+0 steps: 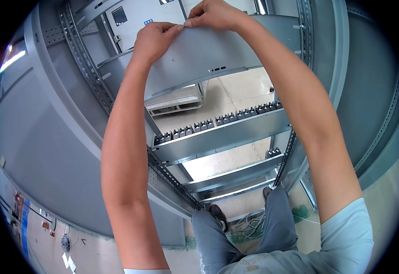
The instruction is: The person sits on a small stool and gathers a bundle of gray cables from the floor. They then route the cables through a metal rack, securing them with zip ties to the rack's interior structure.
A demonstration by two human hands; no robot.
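Both arms reach up to the top edge of a grey metal panel [199,57] that spans the cabinet frame. My left hand [156,39] rests at this edge, its thumb and forefinger pinched together. Close beside it, my right hand [215,16] is also closed in a pinch, its fingertips almost meeting those of the left. Whatever the fingertips hold, if anything, is too small to make out. A small blue label [148,21] shows behind, just above the left hand.
Slotted uprights [87,59] flank the panel. Below it, a crossbar [227,132] carries a row of black terminal-like blocks [229,118], with another crossbar [236,176] lower down. Loose cables [250,226] lie by my feet. Grey side panels [48,150] stand left and right.
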